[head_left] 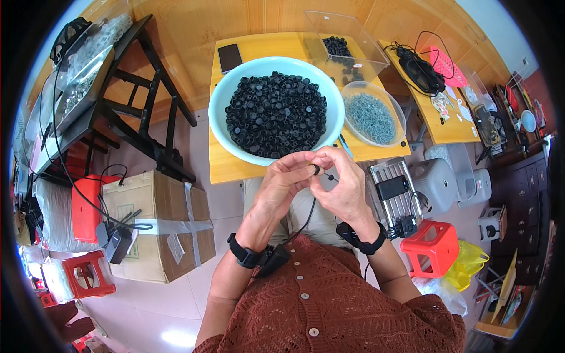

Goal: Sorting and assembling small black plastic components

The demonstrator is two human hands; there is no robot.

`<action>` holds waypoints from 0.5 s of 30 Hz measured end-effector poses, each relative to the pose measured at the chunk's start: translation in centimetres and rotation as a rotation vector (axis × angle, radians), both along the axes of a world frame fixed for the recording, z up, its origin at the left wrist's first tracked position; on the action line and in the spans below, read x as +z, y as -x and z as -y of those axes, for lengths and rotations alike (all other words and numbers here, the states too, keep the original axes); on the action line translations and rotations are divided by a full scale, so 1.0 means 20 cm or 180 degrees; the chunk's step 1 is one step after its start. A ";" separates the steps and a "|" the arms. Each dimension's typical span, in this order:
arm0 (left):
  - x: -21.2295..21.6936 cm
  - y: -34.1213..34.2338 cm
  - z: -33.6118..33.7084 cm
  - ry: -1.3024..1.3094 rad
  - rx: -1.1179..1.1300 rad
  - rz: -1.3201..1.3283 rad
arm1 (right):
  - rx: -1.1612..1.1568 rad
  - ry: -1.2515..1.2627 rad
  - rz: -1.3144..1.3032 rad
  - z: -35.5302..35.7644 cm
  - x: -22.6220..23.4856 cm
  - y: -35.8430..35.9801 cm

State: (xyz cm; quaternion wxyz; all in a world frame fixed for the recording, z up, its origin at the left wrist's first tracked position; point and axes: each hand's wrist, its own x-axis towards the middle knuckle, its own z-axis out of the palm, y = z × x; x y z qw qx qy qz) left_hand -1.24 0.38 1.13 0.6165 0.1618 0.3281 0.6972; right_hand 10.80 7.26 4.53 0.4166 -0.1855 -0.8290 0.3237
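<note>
My two hands meet in front of my lap, at the near edge of the table. Between the thumb and fingertips of my left hand [282, 183] is a small round black cap [316, 169]. The fingers of my right hand [344, 179] are bent in against the left fingertips; a thin piece with a small black part [331, 177] shows in its grasp, too small to name. Just beyond the hands, a pale blue basin [216, 117] holds a heap of similar black caps. Right of it, a clear round tub [401, 120] contains many silver screws.
A clear box [376, 47] with black caps stands at the back right of the yellow table [226, 172]. A dark phone [229, 57] lies behind the basin, a blue tool [345, 145] by the tub. A cardboard box [135, 226] and red stool [431, 247] flank me.
</note>
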 end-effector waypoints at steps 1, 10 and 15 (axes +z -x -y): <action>0.00 0.00 0.00 -0.0002 -0.0008 0.0011 | -0.0028 -0.0043 0.0024 0.00 0.00 0.00; -0.02 0.02 0.00 -0.0052 -0.0185 0.0115 | 0.0009 0.0116 0.0029 0.00 -0.01 0.00; 0.00 0.01 0.01 -0.0029 -0.0085 0.0003 | 0.0025 0.0046 0.0011 0.00 0.00 0.01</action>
